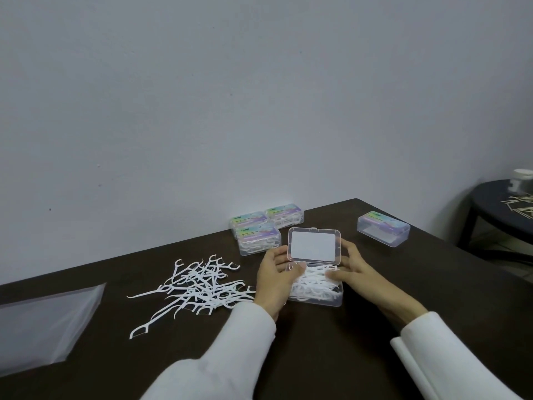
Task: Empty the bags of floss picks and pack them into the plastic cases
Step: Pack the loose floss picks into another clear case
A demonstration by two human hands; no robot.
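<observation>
Curled inward over the picks in the open case (315, 287): left fingers (294, 269) bent at the near-left corner of the tray, thumb pressing down on the white heap, nothing clearly pinched. Right fingers (334, 275) likewise bent, thumb lying flat along the top of the heap from the right side, the rest of the right hand (353, 265) resting against the tray's right edge. Directly behind both sets of fingertips, standing nearly upright on its hinge: the clear lid (314, 246), its free edge uppermost and leaning slightly toward the wall. Closing move judged to turn on exactly this: lid just beyond the fingertips, hinge line running left to right across the tray's far side, so folding it forward and down toward the body. Both hands about equally near the lid; left hand (275, 277) perhaps a touch closer to its left edge. Picks inside heaped close to rim level, long axes mostly left to right, so some risk of a stray handle catching under the lid.

Left of the left hand, on the dark counter (317, 356): a loose pile of floss picks (202, 282), tangled, not yet packed. Further left still, an emptied clear bag (43, 321) lying flat. Beyond the lid, three filled cases (259, 230) bunched together; off to the right rear, a lone closed case (383, 232).
</observation>
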